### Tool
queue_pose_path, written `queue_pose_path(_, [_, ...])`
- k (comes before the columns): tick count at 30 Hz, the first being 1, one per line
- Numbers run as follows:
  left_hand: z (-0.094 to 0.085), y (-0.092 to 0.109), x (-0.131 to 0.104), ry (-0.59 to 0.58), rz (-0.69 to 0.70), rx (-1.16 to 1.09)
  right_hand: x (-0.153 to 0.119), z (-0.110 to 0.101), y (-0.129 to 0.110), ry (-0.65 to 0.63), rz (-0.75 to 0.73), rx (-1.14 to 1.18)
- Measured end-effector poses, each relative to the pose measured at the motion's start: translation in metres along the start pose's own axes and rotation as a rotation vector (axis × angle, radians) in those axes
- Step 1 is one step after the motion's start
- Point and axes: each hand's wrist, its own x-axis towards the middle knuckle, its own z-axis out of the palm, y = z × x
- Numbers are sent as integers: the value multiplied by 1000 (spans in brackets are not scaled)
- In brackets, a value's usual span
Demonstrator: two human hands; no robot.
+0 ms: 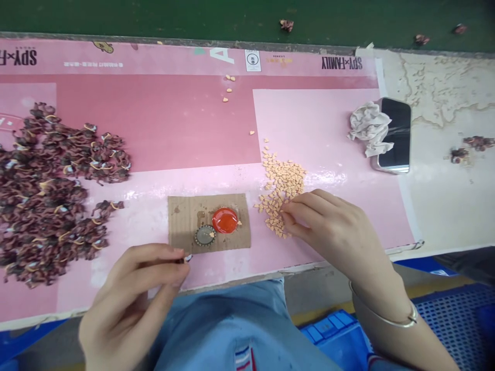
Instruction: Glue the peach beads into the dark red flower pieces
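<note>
My left hand [139, 293] pinches a small dark figure with a white part [187, 258] just off the lower left of a cardboard piece [181, 216]. On that cardboard lie a red round dish [225, 220] and a grey bottle cap [204, 235]. My right hand [328, 226] has its thumb and forefinger together at the lower right edge of a pile of small beige pieces [286, 178]; whatever lies between the fingertips is hidden. A large heap of dark reddish-brown figures [42, 216] spreads over the left side.
A phone [398, 134] lies at the right, partly under crumpled white tissue [369, 126]. Several loose beige pieces [229, 90] lie farther back. Brown figures [479, 143] rest at the far right. Blue crates [336, 335] stand below the table edge.
</note>
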Motion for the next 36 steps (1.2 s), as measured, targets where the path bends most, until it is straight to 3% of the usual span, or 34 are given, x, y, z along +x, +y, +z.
queue_pose_path(4, [7,8,6,-169,1,-31,4,-7,-19,168,65,359])
queue_pose_path(7, [17,15,15,-334,-21,-178,7,-13,-50,252,-10,598])
queue_pose_path(9, [23,16,17,-377,-91,-283,9,-15,-68,268,-47,671])
queue_pose_path(14, [29,10,17,-330,-346,-446,9,-11,-81,223,-74,542])
queue_pose_path(19, [29,6,18,-338,-512,-613,6,-1,-82,327,-127,446])
queue_pose_path(21, [29,7,17,-304,-479,-599,7,0,-84,324,-90,472])
queue_pose_path(25, [27,9,14,-183,-253,-359,16,-4,-88,272,0,525])
queue_pose_path(29, [23,6,11,-148,-117,-230,24,-3,-90,263,33,615])
queue_pose_path(32, [21,3,6,-126,-78,-185,26,6,-86,329,90,662])
queue_pose_path(36, [22,0,-1,-53,-140,-195,27,19,-74,411,217,542])
